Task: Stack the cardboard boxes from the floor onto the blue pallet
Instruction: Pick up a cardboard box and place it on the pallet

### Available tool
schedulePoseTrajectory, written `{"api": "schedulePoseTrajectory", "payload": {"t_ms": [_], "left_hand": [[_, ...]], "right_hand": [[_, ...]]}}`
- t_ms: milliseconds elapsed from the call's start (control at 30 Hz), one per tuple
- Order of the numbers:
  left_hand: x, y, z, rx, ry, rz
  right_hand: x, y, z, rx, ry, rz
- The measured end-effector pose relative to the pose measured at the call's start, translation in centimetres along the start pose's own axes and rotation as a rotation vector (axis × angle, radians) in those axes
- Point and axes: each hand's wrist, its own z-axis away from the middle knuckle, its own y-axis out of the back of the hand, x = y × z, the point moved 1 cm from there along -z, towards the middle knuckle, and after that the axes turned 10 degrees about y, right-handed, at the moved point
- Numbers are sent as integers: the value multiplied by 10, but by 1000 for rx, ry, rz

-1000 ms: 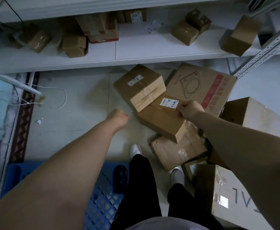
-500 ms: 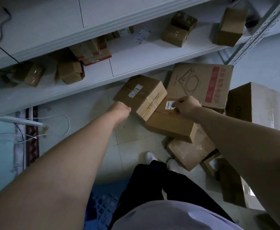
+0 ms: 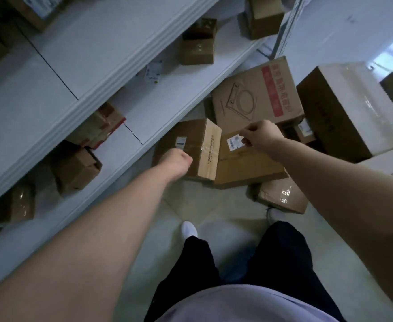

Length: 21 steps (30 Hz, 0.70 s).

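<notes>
Pale floor tiles (image 3: 186,205) are lying under a loose heap of cardboard boxes. Long white shelving (image 3: 93,73) is running along the left side and carrying several small cartons (image 3: 198,46).

The person is standing over the heap with both arms reaching down. The right hand (image 3: 259,135) is curling its fingers over the far edge of the labelled box (image 3: 244,166), with the thumb near the white sticker, so it is gripping this box. The left hand (image 3: 177,159) is showing only its back, with fingers bent, at the near corner of the neighbouring box (image 3: 200,145). Whether it is holding anything, I cannot tell.

The labelled box is lying on the floor heap, touching the neighbouring box, partly over a taped box (image 3: 281,196) and in front of a large printed box (image 3: 256,96).

I am judging that the pick-up step is only beginning. The next move is probably asking the left hand to take the opposite side of the labelled box. Then both hands are needing to lift it and turn toward the blue pallet, which is not appearing in this view.
</notes>
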Motion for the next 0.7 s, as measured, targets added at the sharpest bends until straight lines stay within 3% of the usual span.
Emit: {"api": "schedulePoseTrajectory", "payload": {"t_ms": [100, 333, 700], "left_hand": [[-26, 14, -20, -85, 5, 62], [-78, 2, -85, -197, 245, 227], [-64, -71, -231, -193, 563, 660]], "right_hand": [[-4, -45, 5, 26, -103, -33], [11, -111, -19, 2, -236, -54], [68, -165, -182, -71, -236, -5]]}}
